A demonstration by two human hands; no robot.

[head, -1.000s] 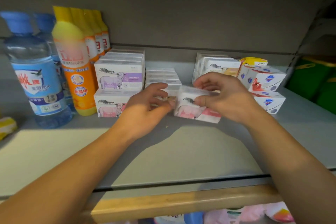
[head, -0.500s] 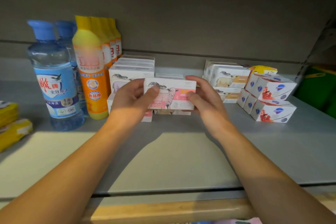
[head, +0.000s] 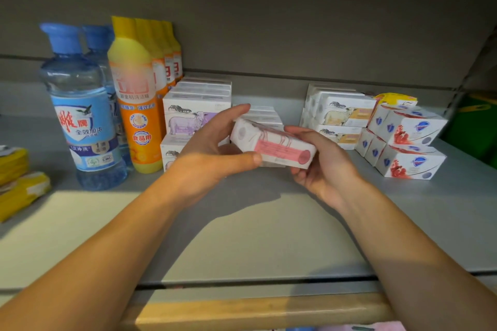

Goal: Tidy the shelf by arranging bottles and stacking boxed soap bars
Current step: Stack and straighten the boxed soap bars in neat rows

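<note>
1. Both hands hold one pink-and-white soap box (head: 271,145) in the air above the grey shelf (head: 242,223), in front of the middle stacks; the box is tilted, its left end higher and farther back, its pink printed face turned toward the camera, its print blurred.
2. The left hand (head: 212,153) grips the box's left end; the thumb lies along the lower front edge and the fingers reach over the top, curled round the end.
3. The right hand (head: 322,161) cradles the right end from behind and below; its fingers curve round the back of the box and the palm faces left.
4. Just behind the left hand stands a stack of white boxes with a purple sheep picture (head: 193,118), on top of another row of boxes partly hidden by the hand; behind the held box lies a lower row of plain white box tops (head: 261,113).
5. To the right sit sheep boxes with a tan picture (head: 341,115), stacked two high; beside them are white boxes with red and blue marks (head: 406,142), also stacked, with a yellow packet (head: 395,98) behind.
6. At the left stand blue-capped clear bottles (head: 80,115) and a row of yellow-orange bottles (head: 137,107), upright and touching; yellow packets (head: 18,183) lie at the far left edge.
</note>
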